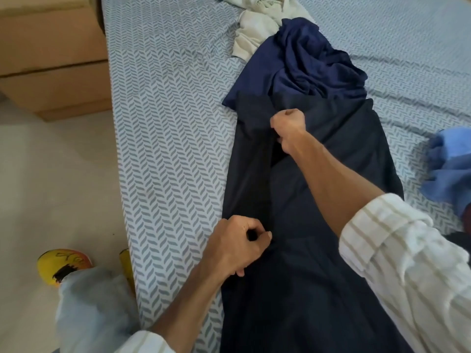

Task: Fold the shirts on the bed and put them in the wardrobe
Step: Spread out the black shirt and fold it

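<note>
A long dark navy shirt [305, 225] lies stretched lengthwise on the bed [165, 123], from the near edge toward the middle. My left hand [237, 244] pinches its fabric near the left edge, low in the view. Farther up, my right hand [288, 127] grips a bunch of the same dark cloth at its middle. A brighter blue shirt [305, 64] lies crumpled just beyond the dark one. Beyond that sits a cream shirt [257, 29], rumpled at the top of the view. A light blue garment [448, 169] lies bunched at the right edge.
The bed has a pale sheet with a grey leaf pattern. A tan wooden cabinet [51, 59] stands at the upper left beside the bed. Beige floor [51, 187] runs along the left side, where my yellow shoes [63, 263] stand.
</note>
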Motion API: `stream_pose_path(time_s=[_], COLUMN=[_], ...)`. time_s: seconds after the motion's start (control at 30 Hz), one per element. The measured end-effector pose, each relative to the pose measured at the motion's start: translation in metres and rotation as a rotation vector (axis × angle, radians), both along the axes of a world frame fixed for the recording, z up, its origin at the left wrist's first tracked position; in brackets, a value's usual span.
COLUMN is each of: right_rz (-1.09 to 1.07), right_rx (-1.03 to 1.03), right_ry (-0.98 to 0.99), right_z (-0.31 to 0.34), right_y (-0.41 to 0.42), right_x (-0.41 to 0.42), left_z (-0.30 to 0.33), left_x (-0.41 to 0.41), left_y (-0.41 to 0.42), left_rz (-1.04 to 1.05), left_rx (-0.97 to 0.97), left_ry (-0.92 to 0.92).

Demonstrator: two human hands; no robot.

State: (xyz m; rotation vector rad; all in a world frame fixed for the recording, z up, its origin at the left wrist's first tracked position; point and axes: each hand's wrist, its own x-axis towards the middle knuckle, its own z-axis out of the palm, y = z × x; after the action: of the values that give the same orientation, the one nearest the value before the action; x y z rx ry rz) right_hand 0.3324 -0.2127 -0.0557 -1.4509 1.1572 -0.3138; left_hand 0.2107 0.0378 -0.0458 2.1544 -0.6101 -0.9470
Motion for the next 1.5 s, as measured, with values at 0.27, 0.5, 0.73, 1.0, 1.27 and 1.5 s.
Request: stream_pose_path(time_s=[0.27, 0.5, 0.73, 1.0, 1.27, 1.5], right_rz=[0.034, 0.175, 0.554, 0.472, 0.556, 0.695], right_rx=[-0.024, -0.361, -0.909, -0.723, -0.624, -0.594], right_ry=[-0.048, 0.247, 0.329, 0.298, 0.147, 0.379], right_z=[0.019, 0.004, 0.025, 0.005, 0.015, 0.026], right_y=[-0.009, -0.02, 0.015, 0.022, 0.026, 0.059], right_x=[0.022, 0.018, 0.056, 0.086, 0.041, -0.133], left_z=[0.001, -0.003, -0.008, -0.016, -0.011, -0.007], left_x=[0.006, 0.009, 0.009, 0.01, 0.008, -0.024], left_y=[-0.001, -0.002, 0.001, 0.001, 0.002, 0.029], left_rz=[-0.039, -0.045, -0.032, -0.046, -0.034, 0.165], left_rx=[0.045, 0.025, -0.048, -0.034, -0.078, -0.254], left_ry=[0.084, 0.104, 0.105, 0.102, 0.083, -0.155])
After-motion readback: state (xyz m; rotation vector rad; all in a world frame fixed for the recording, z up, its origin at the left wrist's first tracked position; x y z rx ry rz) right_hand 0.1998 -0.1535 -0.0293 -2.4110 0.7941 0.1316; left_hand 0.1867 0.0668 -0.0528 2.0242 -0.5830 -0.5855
